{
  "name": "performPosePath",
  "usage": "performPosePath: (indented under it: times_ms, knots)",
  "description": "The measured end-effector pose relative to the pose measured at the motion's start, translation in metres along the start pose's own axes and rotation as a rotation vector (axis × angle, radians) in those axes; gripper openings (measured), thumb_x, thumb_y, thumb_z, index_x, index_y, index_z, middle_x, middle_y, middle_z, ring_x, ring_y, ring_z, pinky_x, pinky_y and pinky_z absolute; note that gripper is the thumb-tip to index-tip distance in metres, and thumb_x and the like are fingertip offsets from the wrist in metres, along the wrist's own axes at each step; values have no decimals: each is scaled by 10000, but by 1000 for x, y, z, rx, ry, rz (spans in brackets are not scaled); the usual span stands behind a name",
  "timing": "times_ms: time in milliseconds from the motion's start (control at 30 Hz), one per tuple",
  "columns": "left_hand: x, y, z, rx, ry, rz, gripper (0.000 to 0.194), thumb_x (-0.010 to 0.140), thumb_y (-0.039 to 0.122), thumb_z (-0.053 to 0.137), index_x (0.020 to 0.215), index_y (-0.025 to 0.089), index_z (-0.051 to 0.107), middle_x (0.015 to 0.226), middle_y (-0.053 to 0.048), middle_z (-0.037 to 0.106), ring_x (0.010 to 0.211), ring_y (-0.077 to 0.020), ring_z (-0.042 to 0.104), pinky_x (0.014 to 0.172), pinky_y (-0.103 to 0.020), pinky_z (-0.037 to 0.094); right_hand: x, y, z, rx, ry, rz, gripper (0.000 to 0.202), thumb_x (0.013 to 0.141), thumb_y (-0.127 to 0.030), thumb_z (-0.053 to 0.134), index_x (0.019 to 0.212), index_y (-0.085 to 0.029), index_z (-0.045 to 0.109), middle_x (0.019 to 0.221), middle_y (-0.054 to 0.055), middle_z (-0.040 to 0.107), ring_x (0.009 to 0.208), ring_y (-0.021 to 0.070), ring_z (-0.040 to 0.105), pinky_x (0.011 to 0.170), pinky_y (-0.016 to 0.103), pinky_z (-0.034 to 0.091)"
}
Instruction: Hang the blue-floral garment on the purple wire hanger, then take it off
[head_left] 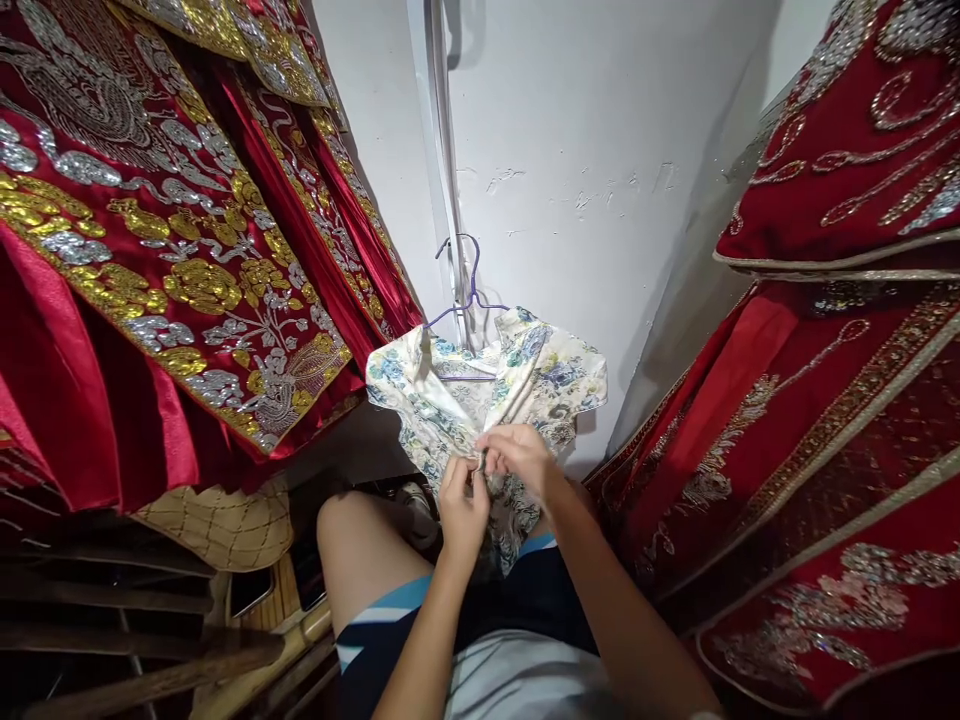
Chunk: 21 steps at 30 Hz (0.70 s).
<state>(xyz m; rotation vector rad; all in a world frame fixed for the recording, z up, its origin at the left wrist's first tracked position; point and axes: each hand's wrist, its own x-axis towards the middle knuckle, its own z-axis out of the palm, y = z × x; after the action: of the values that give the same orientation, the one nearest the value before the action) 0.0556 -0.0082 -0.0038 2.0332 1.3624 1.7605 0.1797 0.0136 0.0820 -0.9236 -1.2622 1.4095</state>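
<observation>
Together, both hands pinch the front of a floral dress (480,400) hanging on a purple hanger (469,295) against the white wall (600,150). Left hand (461,505) and right hand (517,455) have fingers curled nearly closed on the fabric, touching each other, between red embroidered garments (172,260).

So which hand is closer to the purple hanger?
Right. The right hand pinches the floral garment just below the purple hanger; the left hand grips the same fabric lower down, farther from it.
</observation>
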Motion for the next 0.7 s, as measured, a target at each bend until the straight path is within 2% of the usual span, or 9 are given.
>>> performPosePath:
  times_ms: [133, 200, 267, 367, 433, 500, 567, 633, 700]
  knots:
    - [-3, 2, -1, -54, -160, 14, 169, 941, 120, 462, 800, 199, 509, 757, -1, 468, 694, -144, 482, 648, -251, 373, 33, -61, -5, 76, 125, -149, 138, 737, -250, 699, 662, -136, 678, 523, -8, 614, 419, 50, 446, 395, 168, 300]
    - [-10, 0, 0, -80, -240, 31, 176, 946, 131, 462, 789, 199, 505, 757, -5, 481, 704, -148, 490, 651, -255, 375, 48, -87, -3, 99, 202, -163, 160, 770, -218, 652, 639, -125, 660, 485, -11, 584, 387, 41, 418, 369, 160, 269]
    - [-15, -5, -2, -77, -295, 44, 179, 947, 146, 473, 780, 197, 510, 752, -9, 497, 705, -153, 497, 648, -261, 381, 56, -103, 0, 111, 233, -198, 171, 797, -209, 617, 658, -119, 663, 470, -12, 574, 370, 37, 404, 358, 153, 256]
    - [-5, -5, -12, -70, -315, 49, 158, 941, 189, 534, 785, 192, 557, 745, -13, 541, 695, -155, 523, 646, -267, 410, 56, -105, 3, 89, 159, -262, 166, 814, -248, 611, 719, -127, 672, 481, -12, 591, 366, 45, 419, 356, 153, 263]
    - [20, 3, -25, -118, -267, 54, 83, 939, 223, 576, 889, 190, 633, 807, -30, 621, 744, -162, 583, 688, -275, 456, 52, -98, 4, 66, 90, -283, 174, 813, -287, 615, 724, -143, 660, 481, -13, 595, 366, 56, 430, 358, 162, 276]
    - [58, 18, -40, -185, -149, 69, 205, 958, 242, 570, 1141, 199, 652, 952, -60, 692, 850, -173, 645, 764, -292, 498, 47, -92, 5, 36, 49, -309, 182, 810, -302, 615, 705, -156, 642, 480, -14, 595, 378, 65, 443, 372, 170, 299]
    - [102, 35, -52, -181, -28, 122, 317, 982, 258, 538, 1288, 205, 604, 926, -51, 695, 802, -161, 641, 758, -297, 503, 45, -91, 6, -9, 27, -346, 191, 812, -299, 613, 682, -161, 635, 483, -15, 592, 396, 71, 456, 393, 177, 320]
    - [141, 50, -60, -87, -21, 226, 348, 983, 272, 543, 1321, 204, 593, 900, -39, 692, 732, -147, 612, 737, -297, 496, 45, -92, 7, -54, -5, -390, 194, 820, -301, 611, 693, -159, 648, 497, -14, 599, 411, 75, 467, 413, 186, 331]
    - [168, 61, -61, 36, -74, 332, 239, 973, 268, 559, 1166, 187, 675, 900, -45, 697, 725, -149, 604, 725, -293, 483, 49, -91, 7, -87, -11, -423, 201, 825, -316, 610, 712, -158, 659, 501, -17, 599, 413, 79, 465, 422, 196, 328]
